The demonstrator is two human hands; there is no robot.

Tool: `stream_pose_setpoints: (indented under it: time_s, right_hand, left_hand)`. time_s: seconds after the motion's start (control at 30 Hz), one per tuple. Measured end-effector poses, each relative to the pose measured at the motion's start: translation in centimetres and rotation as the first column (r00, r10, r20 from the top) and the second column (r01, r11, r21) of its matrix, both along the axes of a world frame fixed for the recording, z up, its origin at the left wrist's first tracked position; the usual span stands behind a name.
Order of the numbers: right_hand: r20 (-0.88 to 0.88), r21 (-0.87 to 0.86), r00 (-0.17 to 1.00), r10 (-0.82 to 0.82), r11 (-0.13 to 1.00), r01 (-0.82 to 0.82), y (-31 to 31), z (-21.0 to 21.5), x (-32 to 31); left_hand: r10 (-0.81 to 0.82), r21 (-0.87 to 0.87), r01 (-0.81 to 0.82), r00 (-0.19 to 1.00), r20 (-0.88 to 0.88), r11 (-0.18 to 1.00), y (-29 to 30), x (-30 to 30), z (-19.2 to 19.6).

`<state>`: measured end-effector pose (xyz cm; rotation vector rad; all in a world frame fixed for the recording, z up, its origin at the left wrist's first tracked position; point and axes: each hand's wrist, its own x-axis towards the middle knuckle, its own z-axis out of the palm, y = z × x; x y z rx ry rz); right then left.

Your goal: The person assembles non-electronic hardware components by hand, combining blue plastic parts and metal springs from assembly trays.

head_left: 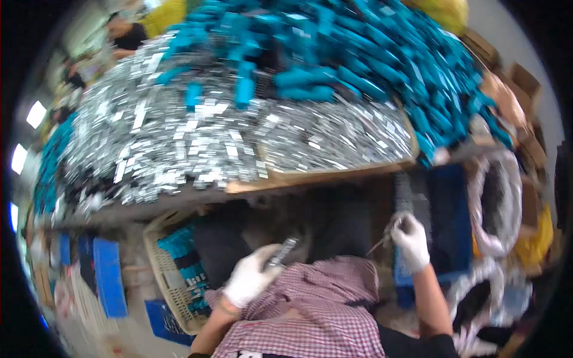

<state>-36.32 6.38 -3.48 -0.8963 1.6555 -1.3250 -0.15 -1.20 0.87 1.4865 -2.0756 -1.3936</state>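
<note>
My left hand (253, 278), in a white glove, is closed around a small silver-and-dark metal piece (285, 249), which points up and to the right above my lap. My gloved right hand (412, 240) is raised to the right, beside the blue bin, with thumb and fingertips pinched together. At its fingertips a small greyish thing (389, 229) shows, with a thin strip slanting down from it. Motion blur hides what kind it is. A red-and-white checked cloth (316, 286) lies over my lap below both hands.
Ahead, a worktable carries a large heap of silver metal pieces (161, 137), a shallow cardboard tray (334, 173) of similar pieces, and piled teal parts (388, 59). A cream basket (156, 253) holds teal parts on the left. On the right stand a blue bin (449, 221) and a plastic-lined container (513, 197).
</note>
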Motion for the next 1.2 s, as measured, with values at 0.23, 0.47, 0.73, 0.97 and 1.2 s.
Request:
stream_pose_setpoints:
  time_s: [0.23,0.47,0.73,0.97,1.2]
  right_hand:
    - [0.801,-0.245,0.52,0.298,0.954,-0.171,-4.6,1.1,15.5]
    - [0.81,-0.153,0.483,0.333,0.915,-0.374,-5.2,3.0,20.3]
    - [0.483,-0.109,0.629,0.609,0.755,-0.647,-6.6,5.5,19.0]
    - [0.428,-0.132,0.622,0.656,0.726,-0.675,-6.4,6.4,19.3]
    - [0.229,-0.112,0.72,0.655,0.752,-0.649,-4.9,5.5,19.3]
  left_hand:
    - [0.124,-0.235,-0.169,0.972,-0.198,0.957,0.7,1.2,1.6]
    - [0.293,-0.324,-0.424,0.877,-0.382,0.846,1.7,2.4,3.7]
    - [0.334,-0.323,-0.451,0.872,-0.359,0.832,0.3,3.2,4.8]
    - [0.521,-0.119,-0.609,0.75,-0.408,0.784,0.8,2.9,5.0]
    - [0.59,0.054,-0.643,0.662,-0.462,0.764,1.7,1.9,4.6]
